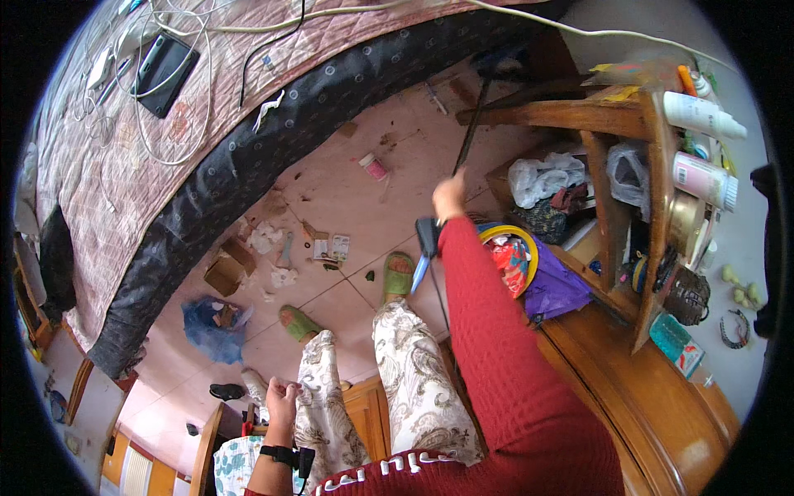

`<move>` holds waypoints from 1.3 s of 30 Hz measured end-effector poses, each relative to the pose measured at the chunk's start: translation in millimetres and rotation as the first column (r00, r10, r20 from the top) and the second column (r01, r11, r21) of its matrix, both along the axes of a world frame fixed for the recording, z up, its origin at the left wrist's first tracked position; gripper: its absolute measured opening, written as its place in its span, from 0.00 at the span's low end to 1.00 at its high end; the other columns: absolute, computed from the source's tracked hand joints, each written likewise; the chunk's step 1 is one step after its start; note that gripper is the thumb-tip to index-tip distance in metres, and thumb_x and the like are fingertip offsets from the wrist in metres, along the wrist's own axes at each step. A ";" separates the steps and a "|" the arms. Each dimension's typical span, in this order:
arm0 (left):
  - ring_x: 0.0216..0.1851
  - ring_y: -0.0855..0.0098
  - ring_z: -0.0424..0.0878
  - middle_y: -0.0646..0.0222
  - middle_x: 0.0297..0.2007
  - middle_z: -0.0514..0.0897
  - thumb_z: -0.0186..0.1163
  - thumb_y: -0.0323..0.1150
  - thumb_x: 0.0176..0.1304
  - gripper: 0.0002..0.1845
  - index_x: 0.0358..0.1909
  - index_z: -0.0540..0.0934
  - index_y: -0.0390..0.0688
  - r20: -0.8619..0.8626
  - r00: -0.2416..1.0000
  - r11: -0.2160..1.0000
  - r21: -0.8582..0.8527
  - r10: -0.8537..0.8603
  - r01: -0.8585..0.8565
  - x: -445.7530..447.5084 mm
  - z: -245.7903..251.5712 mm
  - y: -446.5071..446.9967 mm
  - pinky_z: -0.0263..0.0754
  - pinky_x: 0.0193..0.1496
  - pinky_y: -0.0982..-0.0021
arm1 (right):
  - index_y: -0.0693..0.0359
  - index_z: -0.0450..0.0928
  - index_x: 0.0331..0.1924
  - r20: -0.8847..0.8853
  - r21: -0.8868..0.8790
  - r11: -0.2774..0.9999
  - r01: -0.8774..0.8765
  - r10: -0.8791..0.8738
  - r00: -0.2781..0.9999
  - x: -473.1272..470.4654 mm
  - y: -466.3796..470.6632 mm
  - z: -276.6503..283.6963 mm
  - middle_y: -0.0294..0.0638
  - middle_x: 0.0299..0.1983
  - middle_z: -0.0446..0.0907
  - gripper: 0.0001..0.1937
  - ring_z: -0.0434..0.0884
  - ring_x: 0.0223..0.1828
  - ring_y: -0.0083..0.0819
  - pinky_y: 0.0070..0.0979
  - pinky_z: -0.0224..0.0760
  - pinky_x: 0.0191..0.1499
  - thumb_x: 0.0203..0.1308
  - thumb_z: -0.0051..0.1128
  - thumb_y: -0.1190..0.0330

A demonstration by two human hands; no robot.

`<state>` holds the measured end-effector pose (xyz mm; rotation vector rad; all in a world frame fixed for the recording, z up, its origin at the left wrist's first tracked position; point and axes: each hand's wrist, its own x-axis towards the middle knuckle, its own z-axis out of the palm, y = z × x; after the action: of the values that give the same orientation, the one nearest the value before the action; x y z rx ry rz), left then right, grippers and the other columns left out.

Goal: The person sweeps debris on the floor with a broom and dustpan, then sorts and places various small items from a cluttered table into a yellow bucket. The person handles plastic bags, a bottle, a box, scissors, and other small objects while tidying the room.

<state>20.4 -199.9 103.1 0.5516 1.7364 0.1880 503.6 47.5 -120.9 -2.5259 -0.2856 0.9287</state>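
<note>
My right hand (451, 195), at the end of a red knitted sleeve, is closed around a dark thin pole (473, 133) that slants up and away over the floor. The pole's far end meets a dark, blurred mass (505, 62) beside the bed; what it is cannot be told. My left hand (283, 397) hangs low over my patterned trousers, fingers curled, with nothing visible in it. Beyond my green slippers (398, 273) lie a small open cardboard box (226, 276), crumpled tissues (265, 239), a blue plastic bag (216, 332) and a pink-labelled container (373, 167).
A bed with a quilted cover (124, 155) and a phone (166, 74) curves along the left. At right stand a wooden shelf (654, 217) with bottles and bags, a yellow-rimmed bin (535, 260) with a purple liner, and a wooden cabinet (620, 384). A cable runs near my right arm.
</note>
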 end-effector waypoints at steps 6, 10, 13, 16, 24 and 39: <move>0.30 0.73 0.79 0.61 0.30 0.80 0.50 0.20 0.62 0.05 0.31 0.66 0.39 0.090 0.996 1.000 0.015 0.023 -0.025 22.2 18.5 7.7 0.75 0.38 0.74 | 0.59 0.50 0.70 -0.145 0.042 0.965 -0.259 0.263 0.954 -45.1 -131.0 128.4 0.64 0.53 0.71 0.29 0.74 0.54 0.54 0.40 0.66 0.55 0.65 0.41 0.72; 0.31 0.72 0.79 0.59 0.31 0.81 0.50 0.20 0.62 0.05 0.31 0.66 0.39 0.083 0.996 1.000 0.013 0.013 -0.014 33.7 24.7 20.0 0.76 0.37 0.73 | 0.59 0.53 0.69 -0.124 0.058 0.979 -0.198 0.204 0.971 -38.8 -154.0 195.3 0.60 0.60 0.68 0.28 0.72 0.59 0.50 0.35 0.65 0.58 0.66 0.43 0.71; 0.31 0.72 0.79 0.58 0.32 0.81 0.50 0.20 0.62 0.05 0.31 0.66 0.39 0.092 0.995 0.999 0.018 0.029 -0.031 36.9 26.1 25.6 0.75 0.36 0.73 | 0.55 0.47 0.71 -0.045 -0.012 0.969 -0.248 0.247 0.968 -14.1 -109.7 191.4 0.64 0.52 0.74 0.30 0.76 0.51 0.55 0.39 0.70 0.50 0.67 0.42 0.70; 0.31 0.72 0.80 0.59 0.31 0.81 0.49 0.20 0.62 0.04 0.31 0.66 0.39 0.078 0.997 0.999 0.049 -0.004 0.000 36.2 28.1 23.9 0.76 0.38 0.72 | 0.55 0.43 0.71 0.108 -0.146 0.923 -0.356 0.373 0.922 11.1 -45.7 148.6 0.67 0.44 0.76 0.29 0.78 0.45 0.58 0.45 0.72 0.46 0.69 0.37 0.69; 0.30 0.72 0.79 0.60 0.30 0.80 0.50 0.18 0.61 0.05 0.30 0.66 0.39 0.132 0.989 0.995 0.063 0.067 -0.075 27.3 26.7 8.5 0.77 0.38 0.72 | 0.58 0.41 0.71 -0.136 -0.089 0.877 -0.472 0.459 0.878 -83.8 -125.9 154.4 0.65 0.35 0.77 0.32 0.78 0.38 0.60 0.50 0.70 0.41 0.64 0.40 0.68; 0.31 0.70 0.80 0.60 0.31 0.80 0.51 0.22 0.62 0.05 0.31 0.65 0.40 0.097 0.994 0.998 0.030 0.052 -0.055 15.1 31.1 4.8 0.76 0.37 0.73 | 0.51 0.47 0.71 -0.530 0.223 0.975 0.009 0.114 0.840 56.4 -38.9 174.0 0.40 0.18 0.72 0.30 0.72 0.14 0.34 0.33 0.69 0.18 0.68 0.44 0.65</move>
<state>35.5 -195.1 134.2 0.5116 1.6578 0.2767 560.1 8.6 53.1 -1.9613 -0.2602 1.4953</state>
